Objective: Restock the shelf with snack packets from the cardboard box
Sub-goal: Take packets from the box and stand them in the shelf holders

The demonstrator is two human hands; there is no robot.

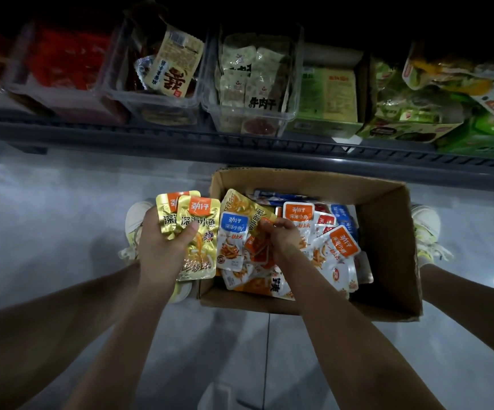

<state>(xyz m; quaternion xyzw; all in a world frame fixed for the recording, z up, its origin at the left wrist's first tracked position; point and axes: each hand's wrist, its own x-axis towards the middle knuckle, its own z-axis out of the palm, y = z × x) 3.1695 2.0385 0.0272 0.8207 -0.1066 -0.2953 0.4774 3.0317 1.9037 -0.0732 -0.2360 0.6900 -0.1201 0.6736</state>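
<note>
An open cardboard box sits on the floor below the shelf, filled with several snack packets in white, orange and blue. My left hand grips a small stack of gold packets just left of the box. My right hand reaches into the box with curled fingers and pinches another gold packet lying among the white ones.
Clear plastic bins of snacks line the shelf, one with a tall yellow packet. Green cartons stand at the right. My shoes flank the box on the glossy tiled floor.
</note>
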